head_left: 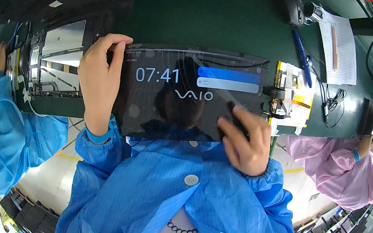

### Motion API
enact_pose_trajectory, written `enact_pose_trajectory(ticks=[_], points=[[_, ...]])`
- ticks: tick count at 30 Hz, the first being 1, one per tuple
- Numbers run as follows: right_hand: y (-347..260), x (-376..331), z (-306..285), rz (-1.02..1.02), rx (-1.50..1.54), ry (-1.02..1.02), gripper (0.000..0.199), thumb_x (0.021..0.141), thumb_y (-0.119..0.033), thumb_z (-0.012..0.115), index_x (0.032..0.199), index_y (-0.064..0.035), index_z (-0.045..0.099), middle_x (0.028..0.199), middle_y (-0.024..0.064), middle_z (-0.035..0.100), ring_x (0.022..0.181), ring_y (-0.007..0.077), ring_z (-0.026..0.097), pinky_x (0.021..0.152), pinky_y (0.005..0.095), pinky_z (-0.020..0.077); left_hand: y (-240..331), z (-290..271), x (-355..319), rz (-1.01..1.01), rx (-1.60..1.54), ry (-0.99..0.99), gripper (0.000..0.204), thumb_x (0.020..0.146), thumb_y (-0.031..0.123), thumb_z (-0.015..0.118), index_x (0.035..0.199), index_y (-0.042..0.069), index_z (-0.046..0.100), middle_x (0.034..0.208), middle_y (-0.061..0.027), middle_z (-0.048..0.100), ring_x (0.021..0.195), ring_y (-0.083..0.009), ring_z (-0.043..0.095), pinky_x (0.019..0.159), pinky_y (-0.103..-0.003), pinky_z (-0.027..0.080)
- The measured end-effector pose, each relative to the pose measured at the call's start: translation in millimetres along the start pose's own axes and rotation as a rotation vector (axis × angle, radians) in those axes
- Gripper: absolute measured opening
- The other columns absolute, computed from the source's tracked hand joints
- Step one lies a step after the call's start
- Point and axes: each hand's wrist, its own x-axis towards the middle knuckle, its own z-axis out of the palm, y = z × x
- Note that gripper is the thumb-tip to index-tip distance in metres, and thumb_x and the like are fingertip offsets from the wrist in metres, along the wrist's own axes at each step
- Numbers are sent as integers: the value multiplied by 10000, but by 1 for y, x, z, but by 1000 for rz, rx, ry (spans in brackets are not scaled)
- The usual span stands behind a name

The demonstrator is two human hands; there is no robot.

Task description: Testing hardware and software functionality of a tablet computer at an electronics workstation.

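Note:
A wide black screen panel (pixel 148 107) lies before me at the table's front edge. It is lit, showing a white clock, a white logo, and a blue and a white bar. My left hand (pixel 99 79) grips the panel's upper left edge, thumb and fingers closed at the corner. Over the lower right part of the glass is my right hand (pixel 249 142), its fingers apart and holding nothing. Black finger covers sit on two of its fingertips. Whether those tips touch the glass, I cannot tell.
Right of the panel lie a yellow-edged part with ribbon cables (pixel 293 95), a blue pen (pixel 302 57), a paper sheet with a pencil (pixel 341 48), a black mouse (pixel 291 5) and a coiled cable (pixel 334 102). Opened device housings (pixel 60 58) lie left. Co-workers sit at both sides.

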Motion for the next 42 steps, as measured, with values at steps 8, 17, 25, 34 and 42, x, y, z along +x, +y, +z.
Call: enact_pose_trajectory(ticks=[8,17,25,34,42], points=[[-13,42,-4,295,-68,88,421,714,45,516,1132,6,538,1298,211,408,1141,394,436,966,434,370,-8,-4,-2,-11,-8,-24,118,858,141,558,884,88,660,801,-67,642,717,-194,620,631,-287,461],[-25,15,11,6,112,-28,371,674,81,546,1034,0,583,1130,176,580,1015,312,557,864,406,465,-11,0,-5,70,29,38,96,834,154,595,864,101,669,799,-51,666,682,-185,646,591,-264,491],[-24,22,18,-299,201,89,297,768,-26,609,1058,-16,544,1026,158,631,877,247,607,762,329,477,-5,-7,-10,266,-108,23,89,867,92,530,866,55,611,886,-82,671,816,-214,656,723,-304,504],[11,28,2,283,-224,301,483,777,46,534,1240,-83,485,1370,170,374,1291,358,330,1020,474,351,-10,-13,-30,510,-1263,-864,110,874,41,495,864,103,586,884,-81,685,930,-189,630,890,-361,405],[16,-7,2,112,-198,341,165,732,71,534,834,-53,498,982,135,634,976,283,577,851,378,445,-27,-18,-34,637,-1264,-861,160,846,187,593,955,74,624,853,-55,691,879,-175,630,847,-334,396]])
